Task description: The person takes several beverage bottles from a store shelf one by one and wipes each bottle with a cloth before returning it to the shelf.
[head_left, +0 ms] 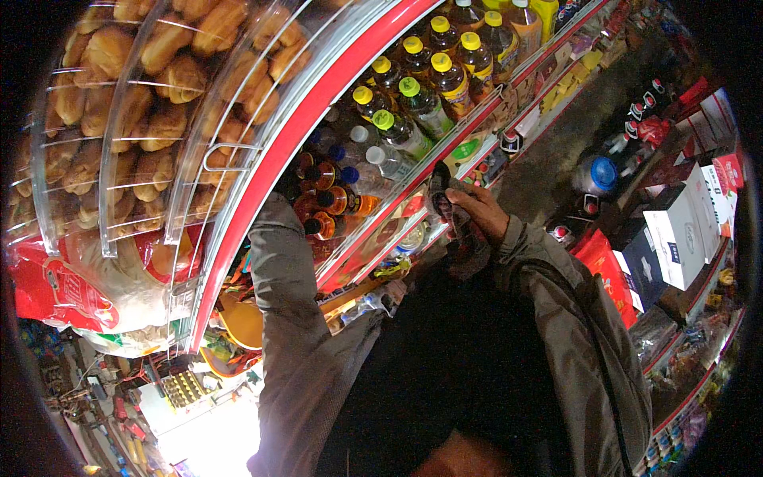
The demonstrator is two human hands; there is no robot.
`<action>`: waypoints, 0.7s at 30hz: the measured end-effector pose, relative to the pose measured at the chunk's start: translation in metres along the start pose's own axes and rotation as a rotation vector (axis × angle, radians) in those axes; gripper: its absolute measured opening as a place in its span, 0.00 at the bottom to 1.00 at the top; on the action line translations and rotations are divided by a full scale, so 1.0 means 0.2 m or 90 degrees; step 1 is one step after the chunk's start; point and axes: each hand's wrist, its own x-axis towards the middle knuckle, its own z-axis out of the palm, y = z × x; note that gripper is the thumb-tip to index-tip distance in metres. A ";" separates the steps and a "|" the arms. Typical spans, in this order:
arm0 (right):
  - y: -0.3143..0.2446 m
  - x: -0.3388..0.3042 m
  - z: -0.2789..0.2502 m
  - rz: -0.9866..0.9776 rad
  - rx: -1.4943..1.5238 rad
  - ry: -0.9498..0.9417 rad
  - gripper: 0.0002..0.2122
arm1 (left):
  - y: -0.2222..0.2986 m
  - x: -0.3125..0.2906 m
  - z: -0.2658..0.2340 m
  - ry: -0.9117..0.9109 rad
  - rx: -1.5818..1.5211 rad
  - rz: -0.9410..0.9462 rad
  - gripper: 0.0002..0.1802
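My right hand (482,213) is closed with thumb and fingers on a dark, crumpled cloth (467,250), which hangs below the hand in front of the drink shelf's edge. A dark tip of what seems the same cloth sticks up past the thumb. My left arm (280,254) reaches up in a grey-brown sleeve; its hand is hidden behind the red-edged shelf (274,163). Close to where the sleeve disappears stand bottles of orange drink (334,200). Beyond them are several dark bottles with yellow caps (449,79) and clear bottles with green caps (405,131).
Bread rolls (111,52) fill clear-fronted bins at the upper left, above a red and clear bag (71,286). White boxes (675,238) and a red packet (604,270) lie at right, near a blue-lidded jar (602,173). Bright light glares at lower left.
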 end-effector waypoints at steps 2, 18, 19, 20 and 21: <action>0.04 0.02 0.00 -0.034 0.003 0.036 0.20 | 0.01 0.02 0.01 0.002 0.001 0.002 0.15; 0.17 0.09 -0.13 -0.011 0.058 -0.029 0.19 | 0.10 0.07 0.06 0.046 -0.005 0.012 0.15; 0.17 0.08 -0.14 -0.002 0.067 -0.039 0.19 | 0.11 0.07 0.07 0.051 -0.009 0.012 0.15; 0.18 0.08 -0.15 0.006 0.076 -0.048 0.19 | 0.11 0.06 0.06 0.054 -0.011 0.013 0.16; 0.20 0.09 -0.16 -0.019 0.068 -0.043 0.20 | 0.11 0.04 0.05 0.063 -0.018 0.011 0.16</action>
